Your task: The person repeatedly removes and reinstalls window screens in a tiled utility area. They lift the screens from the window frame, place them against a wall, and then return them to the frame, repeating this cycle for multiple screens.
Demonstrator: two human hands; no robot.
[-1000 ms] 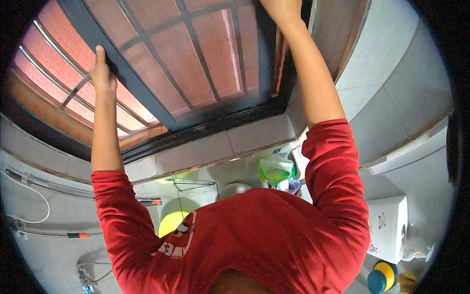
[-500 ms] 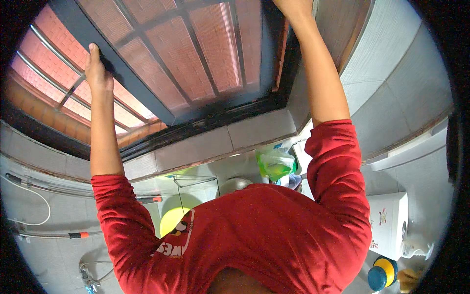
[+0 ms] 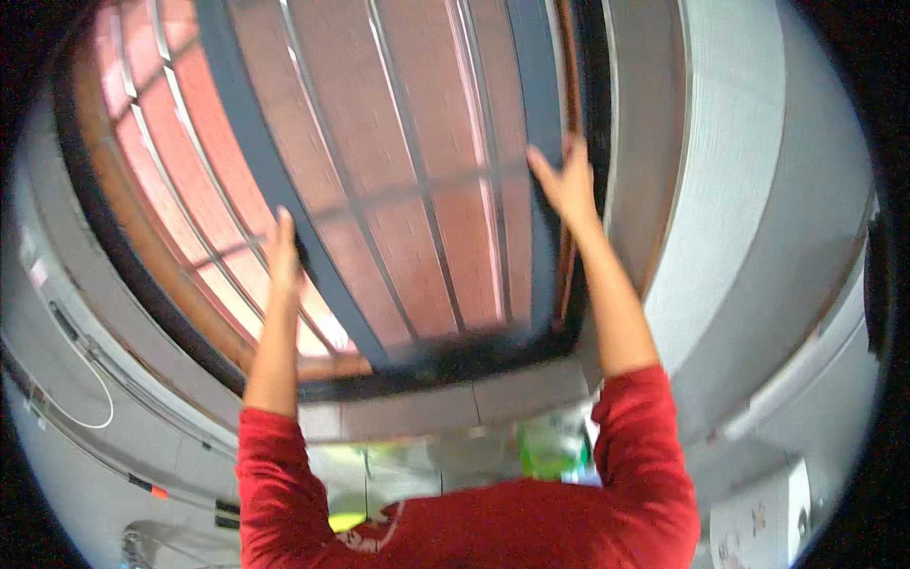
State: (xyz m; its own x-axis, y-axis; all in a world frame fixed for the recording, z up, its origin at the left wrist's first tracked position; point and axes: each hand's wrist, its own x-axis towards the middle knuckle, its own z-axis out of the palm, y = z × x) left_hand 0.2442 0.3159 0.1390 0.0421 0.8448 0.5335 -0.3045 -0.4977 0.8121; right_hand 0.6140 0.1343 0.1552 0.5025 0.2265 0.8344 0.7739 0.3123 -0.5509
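Head view: A person in a red long-sleeved top reaches up with both bare hands to a screened window panel, which fills the upper middle of the frame within a black window surround. A panel this broad is probably best handled with even pressure on its two sides, so that neither upright runs ahead and the frame does not twist; a flat palm on the blue-grey uprights, clear of the mesh, looks the safer hold, with fingertips kept out of the narrow gap at right.

The left hand, left of centre, stands at the outer edge of the panel's left upright, thumb pointing up; its other fingers are largely hidden, and whether they curl around the edge cannot be told. The right hand, right of centre, lies at the right upright, thumb and fingers spread in a V, the thumb over the upright and the fingers toward the dark edge beyond; blur hides how firmly they touch. The panel's mesh stretches between the two hands. Metal bars cross the uncovered opening at upper left.
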